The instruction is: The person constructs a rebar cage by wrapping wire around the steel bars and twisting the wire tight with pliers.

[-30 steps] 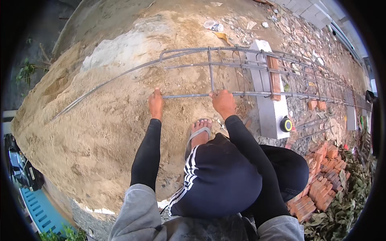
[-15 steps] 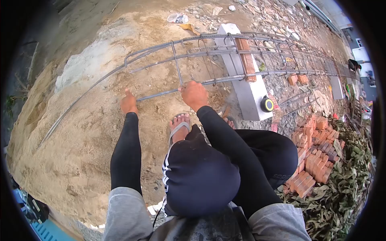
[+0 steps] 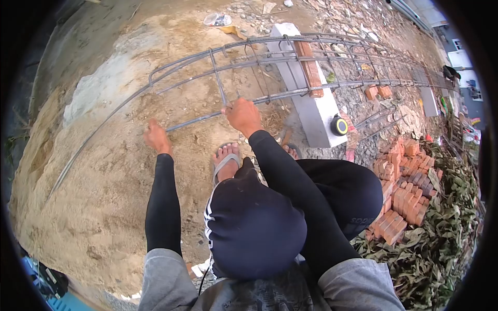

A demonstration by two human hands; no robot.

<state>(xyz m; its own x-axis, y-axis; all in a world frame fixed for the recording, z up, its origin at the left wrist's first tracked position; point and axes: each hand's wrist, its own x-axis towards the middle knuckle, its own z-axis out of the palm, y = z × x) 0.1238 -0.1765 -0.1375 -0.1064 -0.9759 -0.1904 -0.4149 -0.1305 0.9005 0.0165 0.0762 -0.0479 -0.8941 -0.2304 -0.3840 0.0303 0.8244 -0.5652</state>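
Note:
A long rebar cage (image 3: 270, 59) of ribbed steel bars and square stirrups stretches from the sand off to the right. My right hand (image 3: 243, 115) is closed around its nearest bar, where a stirrup (image 3: 217, 75) meets it. At that bar's left end is my left hand (image 3: 157, 139), fingers curled and thumb up, closed on the rebar (image 3: 194, 121); its fingers are partly hidden. Under the cage lies a pale rectangular block (image 3: 306, 116), with a reddish brick-like bar (image 3: 309, 70) across it. A black and yellow tape measure (image 3: 339, 125) rests on the block's near end.
Stacked red bricks (image 3: 399, 202) stand at the right beside dry leaves (image 3: 436, 254). My sandalled foot (image 3: 226, 159) is just below the near bar. Sand (image 3: 104, 207) slopes to the left, and another pale block (image 3: 429, 101) supports the cage farther off.
The whole scene has shifted slightly up and left as the head view moved. Both hands keep their places along the near bar.

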